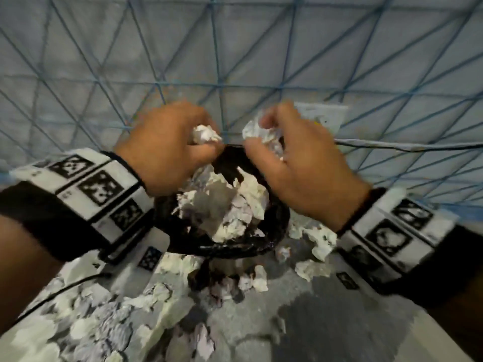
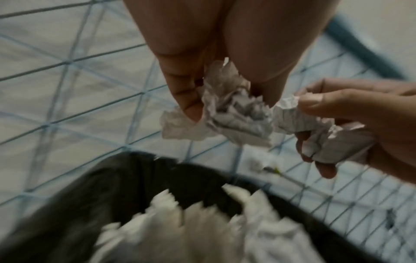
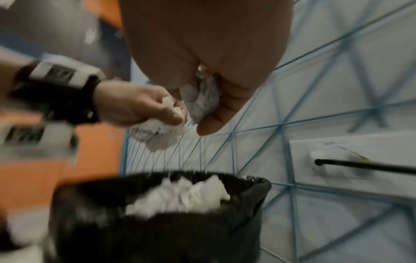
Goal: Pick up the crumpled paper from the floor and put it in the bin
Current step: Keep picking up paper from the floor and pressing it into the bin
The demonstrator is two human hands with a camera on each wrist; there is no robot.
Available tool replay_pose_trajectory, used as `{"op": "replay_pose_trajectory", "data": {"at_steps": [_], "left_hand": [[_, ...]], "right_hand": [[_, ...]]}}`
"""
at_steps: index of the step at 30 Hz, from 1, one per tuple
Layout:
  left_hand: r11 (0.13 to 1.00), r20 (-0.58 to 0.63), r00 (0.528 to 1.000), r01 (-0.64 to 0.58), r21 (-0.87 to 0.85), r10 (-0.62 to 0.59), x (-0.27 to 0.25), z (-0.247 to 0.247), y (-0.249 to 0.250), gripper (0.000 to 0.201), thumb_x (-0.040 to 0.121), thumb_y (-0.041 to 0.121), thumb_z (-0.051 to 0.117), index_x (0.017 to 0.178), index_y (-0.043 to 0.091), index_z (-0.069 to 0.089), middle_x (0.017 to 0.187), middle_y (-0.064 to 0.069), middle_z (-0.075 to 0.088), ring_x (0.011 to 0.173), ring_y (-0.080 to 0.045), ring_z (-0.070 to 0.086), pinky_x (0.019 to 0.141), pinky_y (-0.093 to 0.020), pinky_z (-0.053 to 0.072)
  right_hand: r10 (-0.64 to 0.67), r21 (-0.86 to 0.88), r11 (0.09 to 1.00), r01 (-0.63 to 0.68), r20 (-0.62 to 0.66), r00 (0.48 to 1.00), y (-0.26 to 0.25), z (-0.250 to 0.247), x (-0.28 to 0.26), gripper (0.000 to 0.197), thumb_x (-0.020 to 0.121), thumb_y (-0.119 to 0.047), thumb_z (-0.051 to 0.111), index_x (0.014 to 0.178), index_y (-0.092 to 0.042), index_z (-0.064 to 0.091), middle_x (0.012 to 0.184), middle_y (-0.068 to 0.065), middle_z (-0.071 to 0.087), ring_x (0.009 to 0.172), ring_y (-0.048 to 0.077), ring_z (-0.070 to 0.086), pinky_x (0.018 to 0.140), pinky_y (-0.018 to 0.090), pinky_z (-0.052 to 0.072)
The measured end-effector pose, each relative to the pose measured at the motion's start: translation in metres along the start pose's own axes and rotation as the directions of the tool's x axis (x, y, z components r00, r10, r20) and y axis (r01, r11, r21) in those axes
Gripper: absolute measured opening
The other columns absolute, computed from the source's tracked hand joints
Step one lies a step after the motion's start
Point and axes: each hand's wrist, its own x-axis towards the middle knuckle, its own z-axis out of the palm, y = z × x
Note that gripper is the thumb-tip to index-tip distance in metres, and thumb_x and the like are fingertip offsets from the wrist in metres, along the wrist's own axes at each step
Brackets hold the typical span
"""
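Note:
A black bin point(image 1: 271, 239) point(image 2: 85, 192) point(image 3: 157, 234) stands against the wall, heaped with crumpled white paper point(image 1: 222, 205). Both hands hover above its far rim. My left hand point(image 1: 170, 145) point(image 3: 139, 106) grips a crumpled paper ball point(image 1: 205, 134) point(image 2: 229, 110) in its curled fingers. My right hand point(image 1: 287, 152) point(image 2: 351, 113) holds another crumpled paper point(image 1: 261, 131) point(image 3: 202, 101) between thumb and fingers. The two papers almost touch in the left wrist view.
Several more crumpled papers point(image 1: 313, 244) lie on the grey floor around the bin, many at lower left point(image 1: 91, 317). The wall point(image 1: 235, 48) behind carries blue crossing lines. A white socket plate point(image 3: 337, 160) with a black cable point(image 1: 392, 147) sits to the right.

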Motion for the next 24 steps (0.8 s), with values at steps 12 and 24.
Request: {"op": "replay_pose_trajectory", "data": {"at_steps": [12, 24], "left_hand": [[0.902, 0.743, 0.636, -0.170, 0.397, -0.207, -0.009, 0.096, -0.024, 0.030, 0.086, 0.025, 0.052, 0.115, 0.018, 0.060, 0.120, -0.008, 0.060, 0.111, -0.026, 0.056, 0.087, -0.028, 0.044], [0.944, 0.325, 0.938, -0.210, 0.254, 0.121, 0.016, 0.021, 0.088, 0.033, 0.079, 0.052, 0.045, 0.092, 0.026, 0.060, 0.088, -0.002, 0.062, 0.081, -0.029, 0.060, 0.070, -0.038, 0.050]], "right_hand": [[0.207, -0.450, 0.814, 0.368, 0.816, 0.540, 0.021, 0.058, -0.010, 0.032, 0.097, -0.030, 0.039, 0.116, -0.012, 0.057, 0.114, 0.015, 0.061, 0.106, 0.032, 0.057, 0.078, 0.030, 0.043], [0.241, -0.216, 0.958, -0.189, 0.247, 0.938, 0.123, -0.099, -0.080, 0.016, 0.089, -0.025, 0.061, 0.099, -0.016, 0.068, 0.096, -0.003, 0.069, 0.087, 0.005, 0.060, 0.080, 0.030, 0.049]]}}
